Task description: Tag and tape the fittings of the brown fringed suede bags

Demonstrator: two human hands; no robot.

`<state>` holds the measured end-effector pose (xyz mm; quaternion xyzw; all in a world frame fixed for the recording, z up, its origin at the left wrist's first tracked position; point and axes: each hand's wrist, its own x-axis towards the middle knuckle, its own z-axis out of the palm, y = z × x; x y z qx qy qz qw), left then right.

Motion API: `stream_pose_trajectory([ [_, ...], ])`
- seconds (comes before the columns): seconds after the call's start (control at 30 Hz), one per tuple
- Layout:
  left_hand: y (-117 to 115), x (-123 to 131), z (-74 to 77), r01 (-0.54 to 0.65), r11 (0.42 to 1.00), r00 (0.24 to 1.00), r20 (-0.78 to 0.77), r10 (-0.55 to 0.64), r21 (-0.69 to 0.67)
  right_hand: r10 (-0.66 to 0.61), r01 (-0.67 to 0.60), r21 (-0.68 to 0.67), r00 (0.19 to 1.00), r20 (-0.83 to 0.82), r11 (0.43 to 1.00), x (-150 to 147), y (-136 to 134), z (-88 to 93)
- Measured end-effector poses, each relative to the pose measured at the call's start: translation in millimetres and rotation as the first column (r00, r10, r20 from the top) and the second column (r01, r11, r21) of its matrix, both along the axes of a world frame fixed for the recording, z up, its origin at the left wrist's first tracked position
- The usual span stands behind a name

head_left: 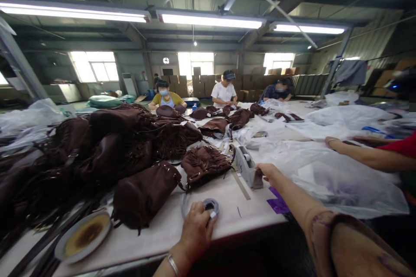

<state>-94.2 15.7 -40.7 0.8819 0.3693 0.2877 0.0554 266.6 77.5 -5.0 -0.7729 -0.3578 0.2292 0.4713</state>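
Note:
My left hand [196,227] rests on the white table near its front edge, fingers curled around a roll of clear tape [211,206]. My right hand [268,173] reaches forward and grips the end of a grey tape dispenser [247,167] standing on the table. A brown fringed bag [204,164] lies just left of the dispenser. A brown cylindrical bag [143,194] lies left of my left hand. A purple piece [277,201] lies under my right forearm.
A big heap of brown fringed bags [107,143] covers the table's left side. A round plate [85,236] sits at the front left. Clear plastic bags [338,177] spread on the right, where another person's arm [357,151] reaches in. Three people work at the far end.

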Motion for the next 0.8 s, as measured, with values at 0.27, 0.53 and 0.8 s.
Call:
stream_pose_trajectory([
  [0.27,0,0,0.6,0.001,1.0,1.0,0.002,-0.001,-0.009,-0.014,0.021,0.067,0.995,-0.102,0.998,-2,-14,11.6],
  [0.53,1,0,1.2,0.002,1.0,1.0,0.01,-0.002,-0.018,-0.029,0.046,0.091,0.984,-0.174,0.995,-16,-59,-17.2],
  [0.8,2,2,5.5,0.009,0.999,1.0,-0.004,-0.009,-0.036,-0.042,0.042,0.003,0.999,-0.001,0.999,-13,-46,-16.9],
])
